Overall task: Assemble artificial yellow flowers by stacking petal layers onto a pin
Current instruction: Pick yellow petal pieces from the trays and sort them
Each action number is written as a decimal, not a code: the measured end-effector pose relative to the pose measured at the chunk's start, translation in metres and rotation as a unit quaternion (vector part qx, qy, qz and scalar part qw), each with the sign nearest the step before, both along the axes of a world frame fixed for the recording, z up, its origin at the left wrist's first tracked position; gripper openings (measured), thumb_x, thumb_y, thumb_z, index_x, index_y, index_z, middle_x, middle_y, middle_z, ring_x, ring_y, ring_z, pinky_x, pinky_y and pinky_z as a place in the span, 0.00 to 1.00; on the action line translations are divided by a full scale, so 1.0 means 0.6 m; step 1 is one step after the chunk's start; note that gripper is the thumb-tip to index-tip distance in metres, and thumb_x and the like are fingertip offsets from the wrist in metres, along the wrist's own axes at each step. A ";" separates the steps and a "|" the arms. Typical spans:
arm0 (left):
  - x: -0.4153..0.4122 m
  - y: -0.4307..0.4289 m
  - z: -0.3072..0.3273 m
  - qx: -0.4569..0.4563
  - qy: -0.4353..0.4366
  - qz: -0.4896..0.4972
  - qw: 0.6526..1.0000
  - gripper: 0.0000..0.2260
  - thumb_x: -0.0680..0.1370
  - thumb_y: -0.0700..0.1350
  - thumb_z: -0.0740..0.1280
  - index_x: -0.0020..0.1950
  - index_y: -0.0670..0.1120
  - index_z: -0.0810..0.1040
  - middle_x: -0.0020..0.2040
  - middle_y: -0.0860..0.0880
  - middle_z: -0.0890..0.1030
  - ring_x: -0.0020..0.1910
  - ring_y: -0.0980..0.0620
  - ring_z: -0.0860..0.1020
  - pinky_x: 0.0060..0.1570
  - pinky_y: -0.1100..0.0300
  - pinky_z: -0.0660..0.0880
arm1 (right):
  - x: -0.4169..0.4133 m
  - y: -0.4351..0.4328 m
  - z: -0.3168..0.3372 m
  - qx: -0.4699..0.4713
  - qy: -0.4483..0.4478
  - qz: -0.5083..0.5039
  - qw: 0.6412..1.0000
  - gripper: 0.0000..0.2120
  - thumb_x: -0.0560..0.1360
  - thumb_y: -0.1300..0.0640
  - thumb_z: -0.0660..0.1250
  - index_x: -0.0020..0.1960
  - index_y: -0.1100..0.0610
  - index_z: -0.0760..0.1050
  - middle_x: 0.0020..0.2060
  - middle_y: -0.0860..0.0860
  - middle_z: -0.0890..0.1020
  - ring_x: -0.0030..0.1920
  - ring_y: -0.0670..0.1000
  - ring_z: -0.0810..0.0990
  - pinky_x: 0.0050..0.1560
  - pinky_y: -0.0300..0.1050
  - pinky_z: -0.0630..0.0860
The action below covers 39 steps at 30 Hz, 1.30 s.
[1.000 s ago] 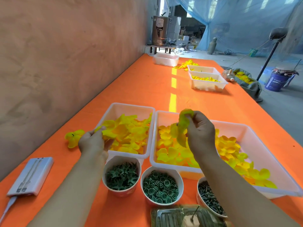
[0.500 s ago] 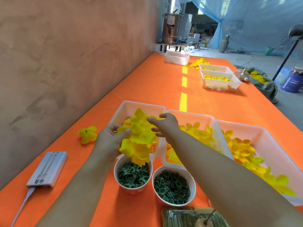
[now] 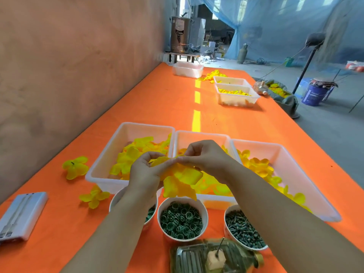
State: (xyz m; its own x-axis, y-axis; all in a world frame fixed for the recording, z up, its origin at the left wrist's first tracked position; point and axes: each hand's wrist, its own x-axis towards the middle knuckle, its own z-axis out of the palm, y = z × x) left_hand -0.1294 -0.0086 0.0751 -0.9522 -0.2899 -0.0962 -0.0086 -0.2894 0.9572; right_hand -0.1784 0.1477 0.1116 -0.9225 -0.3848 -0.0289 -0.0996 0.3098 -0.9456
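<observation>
My left hand (image 3: 144, 175) and my right hand (image 3: 206, 157) meet above the near edge of the white trays, both pinching a stack of yellow petal layers (image 3: 181, 180) that droops beneath the fingers. The pin itself is hidden by petals and fingers. Loose yellow petals fill the left tray (image 3: 110, 158), the middle tray (image 3: 201, 134) and the right tray (image 3: 291, 174). Two finished yellow flowers (image 3: 75, 167) (image 3: 94, 197) lie on the orange table left of the trays.
Three white cups stand in front: one under my left wrist (image 3: 115, 200), one with green rings (image 3: 181, 219), one with dark pins (image 3: 243, 234). A bottle with a cube and needle (image 3: 214, 257) lies nearest. A white power bank (image 3: 21, 214) sits left. More trays (image 3: 236, 95) stand farther back.
The hands came together over the trays' front edge; the petal stack dropped lower and both hands now pinch it. A second flower now shows on the table at left.
</observation>
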 end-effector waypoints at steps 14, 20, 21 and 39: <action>-0.007 0.040 -0.008 0.053 -0.072 -0.101 0.991 0.07 0.74 0.31 0.71 0.46 0.42 0.80 0.33 0.43 0.83 0.27 0.50 0.81 0.25 0.60 0.77 | 0.034 0.047 -0.020 0.033 0.325 -0.054 0.943 0.10 0.78 0.63 0.69 0.56 0.57 0.85 0.48 0.51 0.82 0.51 0.49 0.81 0.51 0.44 0.76; -0.022 0.024 -0.025 0.074 -0.076 -0.010 0.994 0.08 0.74 0.30 0.71 0.46 0.43 0.78 0.31 0.43 0.83 0.25 0.51 0.80 0.25 0.61 0.78 | 0.042 0.038 -0.020 -0.079 0.232 -0.075 0.967 0.08 0.80 0.64 0.66 0.46 0.61 0.83 0.37 0.55 0.85 0.39 0.52 0.84 0.44 0.51 0.81; -0.026 0.017 -0.027 0.074 -0.078 0.009 0.994 0.08 0.75 0.31 0.71 0.45 0.43 0.77 0.34 0.43 0.82 0.26 0.51 0.81 0.25 0.61 0.78 | 0.043 0.035 -0.019 -0.093 0.234 -0.094 0.963 0.08 0.80 0.64 0.65 0.45 0.61 0.82 0.35 0.55 0.84 0.36 0.50 0.83 0.41 0.49 0.80; 0.009 -0.111 -0.020 -0.027 -0.033 0.062 0.997 0.11 0.71 0.36 0.76 0.51 0.45 0.82 0.51 0.42 0.82 0.34 0.52 0.82 0.21 0.63 0.71 | -0.082 -0.136 -0.069 0.003 -0.023 -0.231 0.973 0.16 0.71 0.70 0.68 0.56 0.57 0.77 0.37 0.51 0.79 0.27 0.43 0.79 0.29 0.38 0.78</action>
